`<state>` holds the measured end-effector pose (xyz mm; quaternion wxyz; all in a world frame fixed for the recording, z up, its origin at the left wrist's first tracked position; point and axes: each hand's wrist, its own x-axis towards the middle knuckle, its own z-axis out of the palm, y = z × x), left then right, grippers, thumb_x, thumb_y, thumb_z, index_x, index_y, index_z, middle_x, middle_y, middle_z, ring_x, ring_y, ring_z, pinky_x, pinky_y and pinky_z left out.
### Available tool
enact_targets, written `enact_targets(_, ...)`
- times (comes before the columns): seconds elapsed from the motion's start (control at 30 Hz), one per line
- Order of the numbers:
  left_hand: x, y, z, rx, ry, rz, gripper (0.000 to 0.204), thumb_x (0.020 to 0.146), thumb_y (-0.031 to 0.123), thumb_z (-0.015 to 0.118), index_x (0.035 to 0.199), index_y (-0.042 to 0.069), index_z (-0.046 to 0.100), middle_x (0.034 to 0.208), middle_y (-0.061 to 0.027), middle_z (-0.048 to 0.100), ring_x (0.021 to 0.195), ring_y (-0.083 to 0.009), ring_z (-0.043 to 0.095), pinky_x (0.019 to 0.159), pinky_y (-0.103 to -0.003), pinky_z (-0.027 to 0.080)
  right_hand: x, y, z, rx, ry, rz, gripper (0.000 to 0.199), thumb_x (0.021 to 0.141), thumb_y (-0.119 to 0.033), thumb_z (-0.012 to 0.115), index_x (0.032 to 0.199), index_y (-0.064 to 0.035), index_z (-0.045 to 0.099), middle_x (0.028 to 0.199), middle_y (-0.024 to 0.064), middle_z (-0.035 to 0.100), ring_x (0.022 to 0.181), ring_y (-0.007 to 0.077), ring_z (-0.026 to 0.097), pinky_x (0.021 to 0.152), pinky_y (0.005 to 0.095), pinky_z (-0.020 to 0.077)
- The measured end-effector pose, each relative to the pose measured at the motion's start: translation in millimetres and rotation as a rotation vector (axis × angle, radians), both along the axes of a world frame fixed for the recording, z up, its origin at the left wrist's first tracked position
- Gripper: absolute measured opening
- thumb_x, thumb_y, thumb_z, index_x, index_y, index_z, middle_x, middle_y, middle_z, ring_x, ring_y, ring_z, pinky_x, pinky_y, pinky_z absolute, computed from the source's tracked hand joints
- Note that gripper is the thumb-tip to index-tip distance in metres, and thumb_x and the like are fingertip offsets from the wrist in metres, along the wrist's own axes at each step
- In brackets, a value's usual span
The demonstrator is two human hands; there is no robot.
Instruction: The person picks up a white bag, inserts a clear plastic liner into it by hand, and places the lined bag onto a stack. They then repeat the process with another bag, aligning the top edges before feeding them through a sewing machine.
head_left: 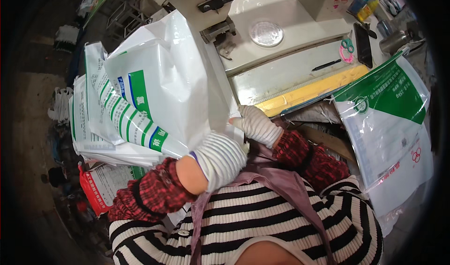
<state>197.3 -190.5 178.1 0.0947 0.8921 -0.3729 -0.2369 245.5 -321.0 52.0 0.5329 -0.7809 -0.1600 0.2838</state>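
Observation:
A large white plastic bag (168,77) with green and blue markings is lifted in front of me, over the left side of a cream machine (281,16). My left hand (218,159), in a striped knit glove, grips the bag's lower edge close to my chest. My right hand (257,124), also gloved, clutches the bag's lower right corner near the machine's yellow bar (314,89). Red plaid sleeve covers wrap both forearms.
A stack of flat white bags (93,133) lies at my left, a red and white bag (101,185) beneath it. Another white and green bag (389,119) lies at the right. Pink scissors (347,49), a black pen (326,65) and containers sit on the machine.

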Motion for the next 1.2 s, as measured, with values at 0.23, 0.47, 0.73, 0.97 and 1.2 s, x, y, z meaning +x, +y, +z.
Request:
enact_targets(0.23, 34.6, -16.1, -17.3, 0.268, -0.071, -0.068, 0.027, 0.072, 0.018, 0.059, 0.092, 0.001, 0.066, 0.076, -0.0171, 0.067, 0.065, -0.0317, 0.064, 0.058, -0.042, 0.05, 43.1, 8.5, 5.3, -0.161, 0.1, -0.085, 0.052, 0.076, -0.039, 0.065, 0.097, 0.0088, 0.062, 0.089, 0.0304, 0.063, 0.089, 0.0412, 0.062, 0.08, 0.0424, 0.0482)
enact_targets(0.47, 86.9, 27.5, -73.1, 0.05, -0.219, 0.4, 0.015, 0.073, 0.017, 0.059, 0.075, 0.005, 0.068, 0.07, -0.0188, 0.064, 0.068, -0.0353, 0.063, 0.065, -0.043, 0.051, 90.4, 28.3, 5.2, 0.18, 0.349, -0.054, 0.046, 0.072, -0.038, 0.068, 0.09, 0.0037, 0.065, 0.065, 0.0141, 0.063, 0.056, 0.0236, 0.061, 0.052, 0.0357, 0.0484)
enact_targets(0.73, 133.2, 87.2, -174.5, -0.447, -0.591, 1.062, 0.041, 0.084, 0.021, 0.056, 0.12, 0.002, 0.051, 0.105, -0.02, 0.061, 0.1, -0.0308, 0.06, 0.086, -0.038, 0.048, 67.8, 34.8, 41.1, 0.136, -0.185, -0.105, 0.039, 0.082, -0.036, 0.066, 0.087, 0.0021, 0.059, 0.079, 0.0161, 0.064, 0.069, 0.0218, 0.061, 0.064, 0.0318, 0.0493)
enact_targets(0.97, 43.7, 70.5, -186.9, -0.655, -0.246, 0.725, 0.047, 0.087, 0.035, 0.053, 0.123, 0.005, 0.052, 0.119, -0.0171, 0.057, 0.113, -0.0311, 0.053, 0.095, -0.041, 0.042, 46.2, 81.8, 76.5, 0.174, -0.621, 0.125, 0.022, 0.076, -0.008, 0.068, 0.097, -0.0005, 0.063, 0.084, 0.0138, 0.066, 0.072, 0.019, 0.06, 0.072, 0.0312, 0.0477)
enact_targets(1.2, -64.9, 123.6, -75.8, -1.927, 0.533, 1.311, 0.047, 0.084, 0.035, 0.068, 0.114, 0.003, 0.054, 0.105, -0.013, 0.06, 0.09, -0.0287, 0.065, 0.082, -0.042, 0.056, 45.9, 67.1, 113.9, 0.491, -0.298, -0.034, 0.011, 0.083, 0.001, 0.06, 0.091, -0.0037, 0.066, 0.074, 0.0013, 0.066, 0.071, 0.0067, 0.056, 0.066, 0.0229, 0.0464)
